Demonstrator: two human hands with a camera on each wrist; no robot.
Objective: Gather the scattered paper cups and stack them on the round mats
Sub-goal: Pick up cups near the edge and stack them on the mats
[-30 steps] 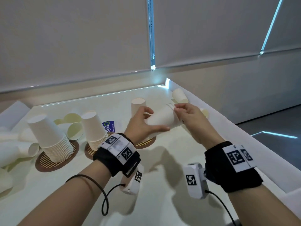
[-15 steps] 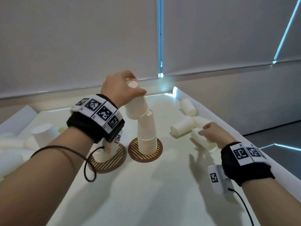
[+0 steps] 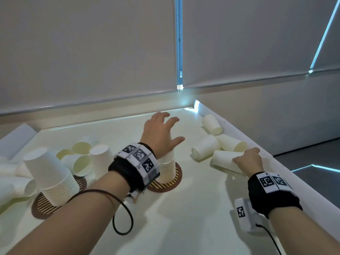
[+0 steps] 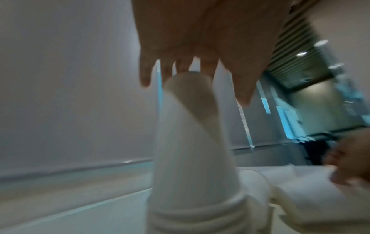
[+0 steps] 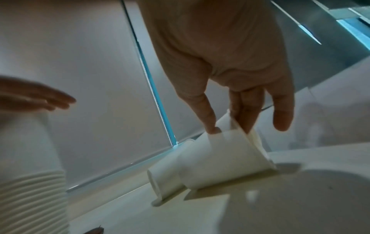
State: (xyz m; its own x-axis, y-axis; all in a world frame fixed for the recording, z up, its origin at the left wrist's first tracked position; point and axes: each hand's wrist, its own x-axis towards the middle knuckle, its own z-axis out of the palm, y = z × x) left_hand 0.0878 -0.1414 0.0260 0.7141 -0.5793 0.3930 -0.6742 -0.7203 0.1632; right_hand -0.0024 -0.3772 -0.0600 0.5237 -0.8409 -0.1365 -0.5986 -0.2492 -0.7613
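With fingers spread over the middle stack (image 3: 166, 170) on its round mat (image 3: 165, 184), left hand (image 3: 161, 133) grips nothing: splayed, relaxed, fingertips (image 4: 145, 79) just off the top cup's upturned base in the left wrist view. Top cup looks a bit skewed on the ones below, though blur makes that hard to confirm.

Right hand (image 3: 248, 161) down on a lying cup (image 3: 225, 161) at the table's right edge: thumb outside the wall, fingers (image 5: 245, 117) tucked into the open mouth, pinching the rim. Far end of the cup w/ closed base resting on the table (image 3: 184, 227) in the right wrist view, mouth end raised.

Key relation: lying cup sits to the right of the middle stack, near but not touching, long axis running roughly left-right, base pointing toward the stack, mouth toward the right hand. Right hand clearly nearer; left hand parked above the stack. Probably needs a swing leftward & a turn to mouth-down before dropping over the stack.

Three more loose cups (image 3: 211, 124) just beyond, same side. Left stack (image 3: 53, 173) on another mat, third stack (image 3: 100, 159) behind the left wrist, more loose cups at far left. Plenty left to gather.
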